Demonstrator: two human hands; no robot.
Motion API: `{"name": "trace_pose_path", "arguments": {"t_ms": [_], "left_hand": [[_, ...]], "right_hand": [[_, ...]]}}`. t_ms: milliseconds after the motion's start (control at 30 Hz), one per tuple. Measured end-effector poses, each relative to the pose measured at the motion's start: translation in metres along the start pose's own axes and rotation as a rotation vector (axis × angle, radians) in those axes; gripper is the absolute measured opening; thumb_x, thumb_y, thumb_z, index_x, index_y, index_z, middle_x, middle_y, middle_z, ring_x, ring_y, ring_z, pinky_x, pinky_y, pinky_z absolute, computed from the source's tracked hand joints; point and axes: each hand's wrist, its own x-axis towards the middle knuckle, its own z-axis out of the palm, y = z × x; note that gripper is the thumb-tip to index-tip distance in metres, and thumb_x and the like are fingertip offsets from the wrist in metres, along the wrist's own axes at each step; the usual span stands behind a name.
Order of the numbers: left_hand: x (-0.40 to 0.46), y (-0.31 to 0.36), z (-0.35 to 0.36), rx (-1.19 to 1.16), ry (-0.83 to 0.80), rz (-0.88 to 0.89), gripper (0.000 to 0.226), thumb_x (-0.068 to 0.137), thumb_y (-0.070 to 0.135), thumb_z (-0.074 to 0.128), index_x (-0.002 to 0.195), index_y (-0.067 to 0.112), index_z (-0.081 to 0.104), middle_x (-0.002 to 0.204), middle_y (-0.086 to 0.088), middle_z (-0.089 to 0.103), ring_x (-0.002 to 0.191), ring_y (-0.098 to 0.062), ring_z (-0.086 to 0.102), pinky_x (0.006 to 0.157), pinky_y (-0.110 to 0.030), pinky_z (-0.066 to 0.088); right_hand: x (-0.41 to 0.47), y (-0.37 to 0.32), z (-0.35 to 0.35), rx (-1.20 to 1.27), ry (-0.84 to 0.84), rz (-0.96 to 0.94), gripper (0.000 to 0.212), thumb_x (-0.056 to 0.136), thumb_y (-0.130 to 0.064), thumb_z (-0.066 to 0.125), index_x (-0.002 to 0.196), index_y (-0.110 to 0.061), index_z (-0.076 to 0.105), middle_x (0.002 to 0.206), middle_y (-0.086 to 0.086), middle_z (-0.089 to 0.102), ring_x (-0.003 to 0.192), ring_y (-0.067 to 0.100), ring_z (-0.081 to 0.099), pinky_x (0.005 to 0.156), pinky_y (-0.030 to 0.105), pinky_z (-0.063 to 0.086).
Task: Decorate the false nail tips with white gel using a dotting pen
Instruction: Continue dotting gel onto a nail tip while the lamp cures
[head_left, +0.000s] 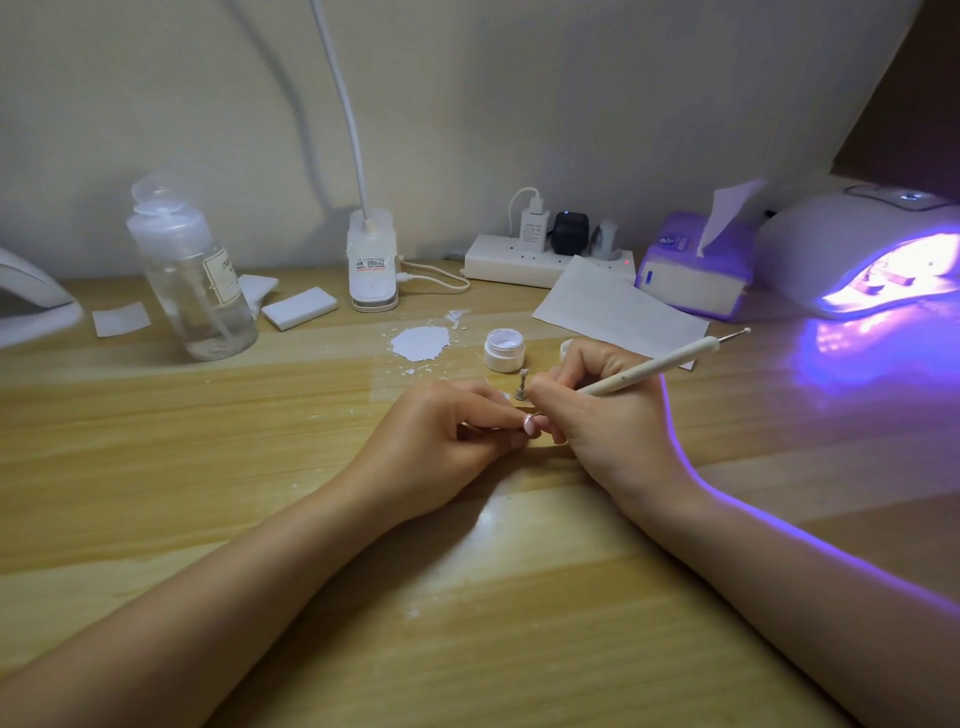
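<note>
1. The left hand (457, 431) is pinching a pale pink false nail tip (529, 425) between curled fingers, just above the wooden table (208, 467).
2. The right hand (597, 410) is gripping the dotting pen (670, 361), its working end meeting the tip.
3. The open white gel jar (504, 351) is standing just behind both hands.
</note>
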Motion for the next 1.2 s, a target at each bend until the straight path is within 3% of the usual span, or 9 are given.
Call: {"name": "trace_pose_path", "arguments": {"t_ms": [167, 367, 533, 1200], "left_hand": [[-0.0002, 0.0, 0.0001, -0.01, -0.005, -0.01, 0.015, 0.079, -0.001, 0.068, 0.089, 0.007, 0.074, 0.083, -0.001, 0.069, 0.067, 0.005, 0.057, 0.062, -0.004, 0.036], [-0.0001, 0.0002, -0.0002, 0.002, 0.0, -0.007, 0.014, 0.078, 0.0, 0.068, 0.089, 0.008, 0.074, 0.085, -0.003, 0.07, 0.071, -0.004, 0.061, 0.064, -0.007, 0.041], [0.0002, 0.0011, -0.0005, 0.004, -0.006, -0.004, 0.016, 0.078, 0.0, 0.068, 0.09, 0.009, 0.074, 0.083, 0.0, 0.069, 0.071, 0.001, 0.059, 0.064, -0.005, 0.039], [0.0003, 0.0006, -0.0004, 0.018, 0.003, -0.001, 0.016, 0.078, 0.0, 0.068, 0.09, 0.009, 0.074, 0.086, -0.004, 0.071, 0.074, -0.007, 0.062, 0.065, -0.007, 0.041]], "right_hand": [[0.0, -0.0005, 0.0003, 0.004, 0.0, 0.003, 0.04, 0.071, 0.008, 0.057, 0.045, -0.016, 0.039, 0.038, -0.003, 0.051, 0.045, 0.013, 0.056, 0.048, 0.019, 0.044], [-0.0003, 0.0, 0.0005, 0.0, -0.001, -0.001, 0.039, 0.071, 0.008, 0.057, 0.046, -0.015, 0.039, 0.038, -0.004, 0.05, 0.044, 0.012, 0.056, 0.048, 0.02, 0.043], [0.0, 0.0002, 0.0001, 0.003, -0.007, -0.005, 0.043, 0.073, 0.008, 0.057, 0.044, -0.019, 0.04, 0.038, -0.003, 0.051, 0.044, 0.012, 0.056, 0.049, 0.02, 0.044], [-0.0007, -0.0012, 0.0003, -0.011, 0.0, 0.005, 0.036, 0.071, 0.008, 0.057, 0.047, -0.013, 0.039, 0.038, -0.004, 0.05, 0.045, 0.014, 0.055, 0.048, 0.019, 0.042]]}}
